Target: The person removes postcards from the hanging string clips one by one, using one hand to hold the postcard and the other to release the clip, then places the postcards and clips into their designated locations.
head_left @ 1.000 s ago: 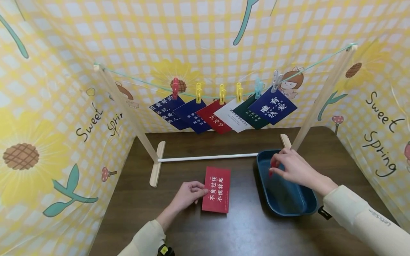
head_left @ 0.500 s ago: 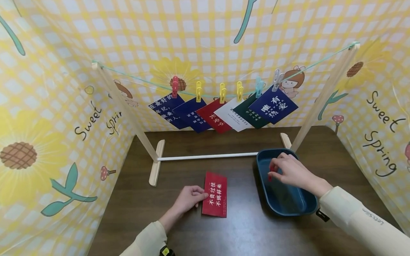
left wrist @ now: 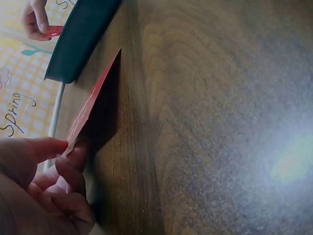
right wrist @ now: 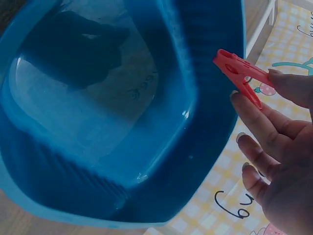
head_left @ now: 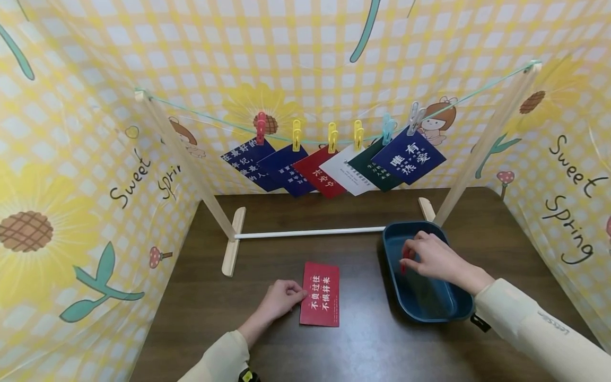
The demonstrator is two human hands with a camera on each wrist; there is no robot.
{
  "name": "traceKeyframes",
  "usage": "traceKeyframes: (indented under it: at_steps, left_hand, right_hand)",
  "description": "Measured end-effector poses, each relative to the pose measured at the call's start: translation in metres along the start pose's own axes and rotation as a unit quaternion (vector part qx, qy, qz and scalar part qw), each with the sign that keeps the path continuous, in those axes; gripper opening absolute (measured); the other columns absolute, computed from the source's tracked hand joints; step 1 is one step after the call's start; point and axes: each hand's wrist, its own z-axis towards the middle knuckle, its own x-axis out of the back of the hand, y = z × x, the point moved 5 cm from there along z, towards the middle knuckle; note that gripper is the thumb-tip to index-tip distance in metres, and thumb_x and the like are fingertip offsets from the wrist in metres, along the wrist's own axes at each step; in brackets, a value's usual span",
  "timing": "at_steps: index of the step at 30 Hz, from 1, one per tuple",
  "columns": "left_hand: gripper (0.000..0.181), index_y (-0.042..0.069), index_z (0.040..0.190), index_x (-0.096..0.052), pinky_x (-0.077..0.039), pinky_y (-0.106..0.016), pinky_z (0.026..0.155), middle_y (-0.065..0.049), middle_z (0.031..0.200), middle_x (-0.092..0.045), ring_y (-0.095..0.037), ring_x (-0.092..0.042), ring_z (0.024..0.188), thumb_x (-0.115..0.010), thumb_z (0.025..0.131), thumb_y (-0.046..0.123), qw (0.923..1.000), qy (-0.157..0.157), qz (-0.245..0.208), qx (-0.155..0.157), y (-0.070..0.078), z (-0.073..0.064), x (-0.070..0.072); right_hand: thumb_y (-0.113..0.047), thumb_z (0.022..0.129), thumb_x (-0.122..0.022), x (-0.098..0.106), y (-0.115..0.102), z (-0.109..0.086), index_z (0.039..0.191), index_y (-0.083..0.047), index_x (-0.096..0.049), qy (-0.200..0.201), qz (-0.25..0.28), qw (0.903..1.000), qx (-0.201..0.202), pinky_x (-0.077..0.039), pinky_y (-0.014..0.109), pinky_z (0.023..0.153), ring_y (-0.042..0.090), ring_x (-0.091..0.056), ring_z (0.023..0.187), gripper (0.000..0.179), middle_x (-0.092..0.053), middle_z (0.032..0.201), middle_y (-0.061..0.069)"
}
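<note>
My left hand (head_left: 279, 300) pinches the left edge of a red card (head_left: 320, 294) with white characters. In the left wrist view the card (left wrist: 100, 105) slants up from the thumb and fingers, its underside dark above the wood. Over the blue basin (head_left: 431, 313), my right hand (head_left: 436, 257) pinches a red clothespin (head_left: 404, 255) between thumb and fingers. Seen from the right wrist, the clothespin (right wrist: 239, 73) has its handles between thumb and fingertips and its nose pointing away from the hand. No other clothespin shows inside the basin in that view.
Behind, a green string (head_left: 191, 110) spans two wooden posts (head_left: 487, 146). Several cards hang from it by red, yellow, blue and clear clothespins, including a white card (head_left: 350, 172). A white rod (head_left: 310, 233) joins the stand's feet. Yellow checked cloth (head_left: 305, 48) surrounds the brown table (head_left: 363, 339).
My left hand has shifted slightly toward me with the red card, which has come lower in view. The right hand stays over the basin with the red clothespin, moving only slightly.
</note>
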Motion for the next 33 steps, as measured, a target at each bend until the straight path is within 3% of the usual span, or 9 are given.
traceKeyframes:
  at_steps: [4, 8, 14, 22, 25, 33]
  left_hand:
    - [0.018, 0.005, 0.084, -0.075, -0.043, -0.025, 0.057, -0.001, 0.07, -0.072, -0.006, -0.056, 0.06, -0.076, 0.095, 0.02, 0.9993, 0.006, 0.035, -0.011, 0.002, -0.002, 0.002]
    - [0.017, 0.005, 0.083, -0.075, -0.042, -0.025, 0.056, -0.002, 0.069, -0.073, -0.005, -0.057, 0.06, -0.078, 0.093, 0.019, 0.9989, 0.006, 0.043, -0.015, 0.005, -0.004, 0.004]
    - [0.017, 0.005, 0.081, -0.073, -0.04, -0.024, 0.054, -0.002, 0.066, -0.071, -0.006, -0.055, 0.058, -0.079, 0.091, 0.017, 0.9987, 0.007, 0.051, -0.007, 0.005, -0.005, 0.004]
    - [0.018, 0.006, 0.081, -0.072, -0.041, -0.025, 0.054, 0.0, 0.065, -0.068, -0.007, -0.055, 0.057, -0.08, 0.091, 0.018, 0.9987, 0.003, 0.051, 0.0, 0.002, -0.004, 0.003]
    - [0.018, 0.006, 0.08, -0.072, -0.042, -0.026, 0.054, 0.0, 0.065, -0.069, -0.007, -0.055, 0.057, -0.081, 0.09, 0.018, 0.9987, 0.003, 0.05, -0.001, 0.002, -0.004, 0.004]
    - [0.02, 0.007, 0.08, -0.071, -0.043, -0.024, 0.049, 0.001, 0.064, -0.069, -0.007, -0.055, 0.053, -0.082, 0.09, 0.02, 0.9991, -0.006, 0.041, 0.009, -0.003, -0.003, 0.003]
  right_hand:
    - [-0.027, 0.094, -0.078, -0.005, 0.002, 0.002, 0.098, -0.013, -0.076, -0.018, 0.001, 0.9998, -0.006, -0.04, 0.03, 0.067, 0.016, -0.049, 0.081, 0.015, -0.062, 0.084, -0.005]
    - [-0.026, 0.095, -0.077, -0.009, 0.004, 0.007, 0.1, -0.011, -0.076, -0.047, 0.001, 0.9986, -0.025, -0.039, 0.029, 0.066, 0.016, -0.048, 0.081, 0.016, -0.063, 0.082, -0.005]
    - [-0.025, 0.096, -0.076, -0.017, 0.011, 0.015, 0.097, -0.007, -0.076, -0.094, 0.023, 0.9948, -0.031, -0.047, 0.033, 0.067, 0.02, -0.053, 0.082, 0.019, -0.068, 0.081, -0.001]
    - [-0.032, 0.098, -0.074, -0.054, 0.052, 0.026, 0.087, -0.009, -0.075, -0.149, 0.07, 0.9861, -0.017, -0.047, 0.028, 0.057, 0.014, -0.057, 0.066, 0.026, -0.066, 0.073, -0.004]
    - [-0.032, 0.098, -0.073, -0.064, 0.061, 0.03, 0.086, -0.009, -0.075, -0.175, 0.085, 0.9803, -0.036, -0.046, 0.025, 0.054, 0.012, -0.058, 0.062, 0.026, -0.065, 0.072, -0.003]
    - [-0.024, 0.098, -0.073, -0.04, 0.028, 0.029, 0.086, -0.006, -0.076, -0.218, 0.113, 0.9674, -0.061, -0.05, 0.027, 0.06, 0.015, -0.065, 0.067, 0.022, -0.07, 0.074, -0.001]
